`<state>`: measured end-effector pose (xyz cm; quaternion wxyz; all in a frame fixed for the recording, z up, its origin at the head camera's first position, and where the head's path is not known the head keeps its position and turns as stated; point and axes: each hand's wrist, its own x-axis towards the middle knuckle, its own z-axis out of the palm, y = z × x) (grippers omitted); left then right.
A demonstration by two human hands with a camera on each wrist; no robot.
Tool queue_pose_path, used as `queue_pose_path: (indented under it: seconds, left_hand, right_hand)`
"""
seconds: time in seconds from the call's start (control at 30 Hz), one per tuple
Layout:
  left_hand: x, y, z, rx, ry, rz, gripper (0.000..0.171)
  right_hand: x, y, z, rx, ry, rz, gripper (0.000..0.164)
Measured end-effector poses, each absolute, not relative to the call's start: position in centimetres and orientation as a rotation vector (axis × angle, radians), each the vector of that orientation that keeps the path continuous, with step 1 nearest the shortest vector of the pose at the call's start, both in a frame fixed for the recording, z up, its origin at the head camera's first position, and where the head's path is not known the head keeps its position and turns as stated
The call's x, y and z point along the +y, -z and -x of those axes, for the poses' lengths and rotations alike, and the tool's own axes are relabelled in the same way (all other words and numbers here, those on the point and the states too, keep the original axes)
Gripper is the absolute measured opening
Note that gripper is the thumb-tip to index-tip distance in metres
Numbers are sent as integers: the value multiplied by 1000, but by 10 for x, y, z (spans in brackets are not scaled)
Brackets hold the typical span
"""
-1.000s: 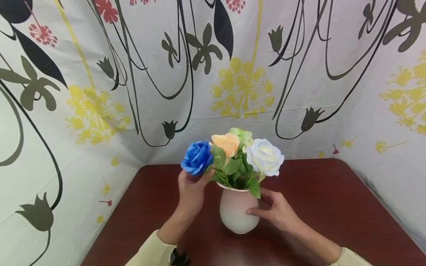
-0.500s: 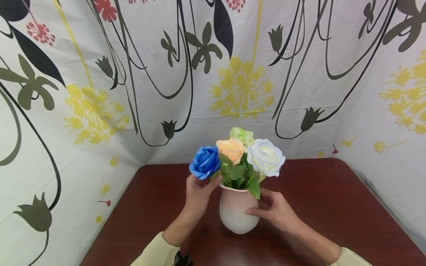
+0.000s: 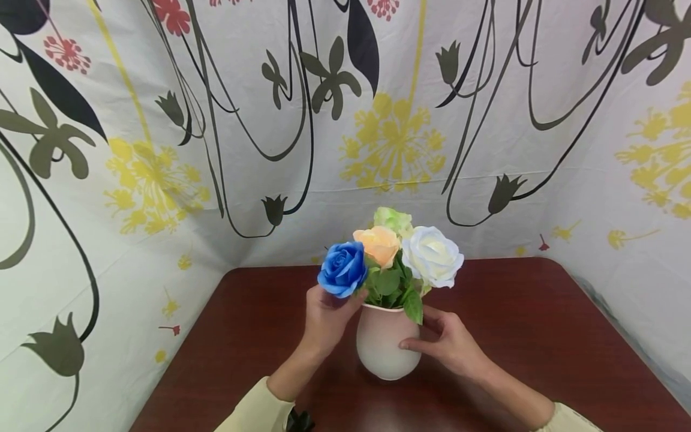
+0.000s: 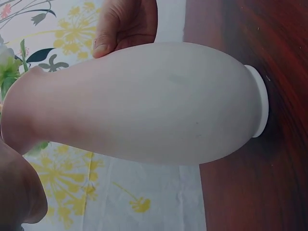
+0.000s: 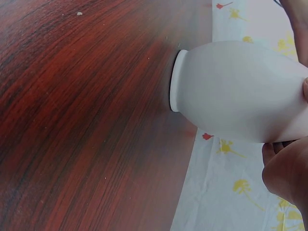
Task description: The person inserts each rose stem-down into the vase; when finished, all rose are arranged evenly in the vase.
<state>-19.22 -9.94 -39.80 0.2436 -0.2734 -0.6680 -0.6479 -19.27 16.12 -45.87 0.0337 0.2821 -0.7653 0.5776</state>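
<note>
A pale vase, white below and pinkish toward its neck (image 3: 385,342), stands upright on the table. My right hand (image 3: 450,342) grips its right side, thumb across the front. Just under the bloom of a blue rose (image 3: 342,270), my left hand (image 3: 327,321) pinches the stem, right at the left of the vase's rim. The stem's lower end is hidden. Behind it, in the vase, are a peach rose (image 3: 379,245), a large white rose (image 3: 433,257) and a light green flower (image 3: 393,221), with green leaves (image 3: 387,282) below. The vase body (image 4: 154,106) fills the left wrist view.
The dark red-brown wooden table (image 3: 227,360) has rounded far corners. A white cloth with a printed flower pattern (image 3: 243,120) hangs behind it and along both sides. A black object (image 3: 299,421) shows at the left sleeve (image 3: 261,408).
My left hand has moved right and slightly down with the blue rose, toward the vase's rim. The peach rose has shifted a little right and down. My right hand stays on the vase.
</note>
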Motion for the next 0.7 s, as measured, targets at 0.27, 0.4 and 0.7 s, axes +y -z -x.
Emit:
queue_pose_path:
  seconds: [0.27,0.4,0.7]
  left_hand:
    - [-98,396,193,-1876,1673,771,46]
    - [-99,393,193,-1929,1597,761,50]
    - [-101,389,196,-1977,1566,777,46]
  right_hand:
    - [161,458,193,-2347,-1792,-886,60]
    - [161,458,193,-2347,-1796,-893,60]
    - [161,457,192,-2357,-1787,-886,62]
